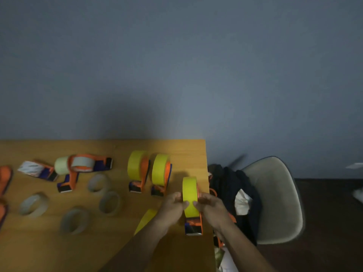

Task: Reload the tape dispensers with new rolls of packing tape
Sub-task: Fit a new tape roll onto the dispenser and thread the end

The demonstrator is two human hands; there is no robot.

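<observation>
Between L hand & R hand fingers, pinched: yellow tape roll on dispenser.

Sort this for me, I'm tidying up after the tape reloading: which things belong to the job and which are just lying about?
Job: yellow roll on the held dispenser, left hand, right hand, two loaded yellow dispensers, clear-tape dispensers, loose rolls.

Lying about: dark clothes on the chair.
</observation>
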